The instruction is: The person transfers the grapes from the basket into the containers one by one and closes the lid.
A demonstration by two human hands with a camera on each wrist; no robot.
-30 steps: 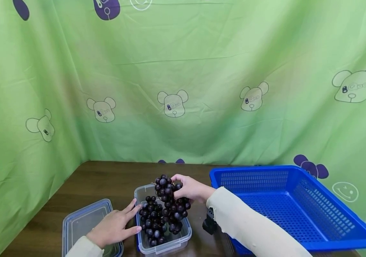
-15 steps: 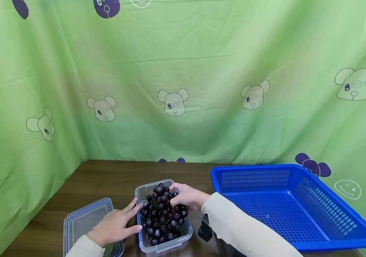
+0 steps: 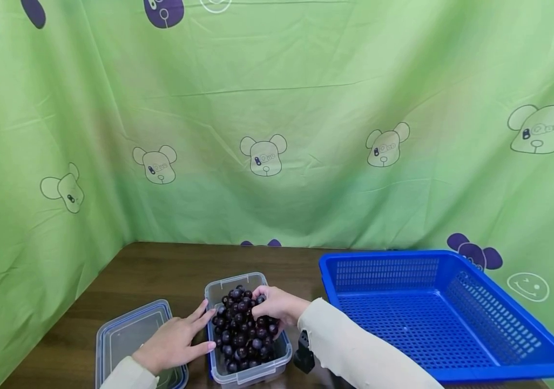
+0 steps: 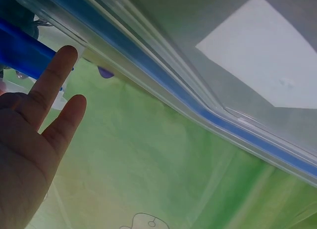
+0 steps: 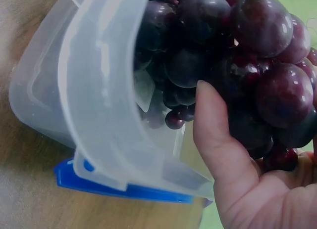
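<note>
Dark purple grapes [image 3: 238, 329] fill much of a clear plastic container [image 3: 250, 375] in the head view. My right hand [image 3: 277, 305] grips a bunch of them at the container's right side; in the right wrist view the thumb presses against the grapes [image 5: 285, 95] and the fingers are mostly hidden behind them. My left hand [image 3: 175, 343] rests with fairly straight, spread fingers against the container's left rim. Some of its fingers [image 4: 54, 80] show in the left wrist view, and a blue latch [image 5: 119, 184] hangs from the container in the right wrist view.
A clear lid with a blue seal [image 3: 128, 329] lies at the left, partly under the left forearm. On the right stands a large blue plastic basket [image 3: 432, 319]. Both sit on a brown wooden table [image 3: 175, 265] with a green patterned curtain [image 3: 306, 205] behind.
My right hand has lowered the bunch of grapes into the container, beside and over the grapes lying there. The left hand has stayed at the rim.
</note>
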